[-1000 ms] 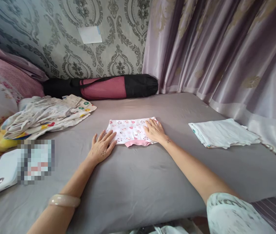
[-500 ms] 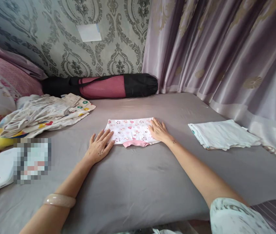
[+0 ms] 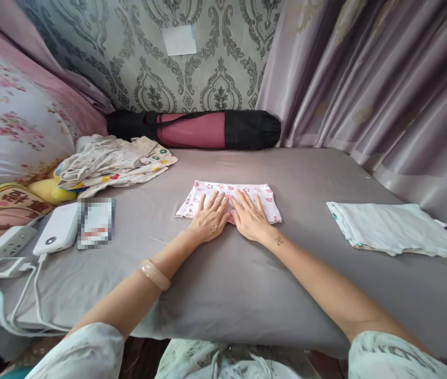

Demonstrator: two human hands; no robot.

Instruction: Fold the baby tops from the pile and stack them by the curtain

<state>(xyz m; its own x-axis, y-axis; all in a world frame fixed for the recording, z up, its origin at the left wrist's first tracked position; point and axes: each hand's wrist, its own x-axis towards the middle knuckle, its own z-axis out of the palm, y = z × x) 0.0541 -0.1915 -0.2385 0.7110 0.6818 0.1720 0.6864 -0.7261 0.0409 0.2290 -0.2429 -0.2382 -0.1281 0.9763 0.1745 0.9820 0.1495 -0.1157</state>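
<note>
A small folded garment [image 3: 269, 202], white with pink and red prints, lies flat on the grey bed sheet [image 3: 223, 279]. My left hand [image 3: 211, 217] rests palm down on its near middle, fingers spread. Close beside it, my right hand [image 3: 249, 215] also lies flat on the cloth with its fingers apart; the thumbs nearly meet. Between and beneath the hands, most of the pink neckline or trim is hidden. Neither hand grips anything.
A folded white cloth [image 3: 397, 226] lies at the right, and a crumpled patterned cloth [image 3: 116, 160] at the left back. A black and pink rolled bag [image 3: 191, 130] lies along the wall. A white power bank [image 3: 57, 226], a power strip [image 3: 4, 250] and cables are at the left.
Both hands have slid inward from the garment's two sides to its middle, still flat on it. The camera view has shifted, bringing the power strip into sight.
</note>
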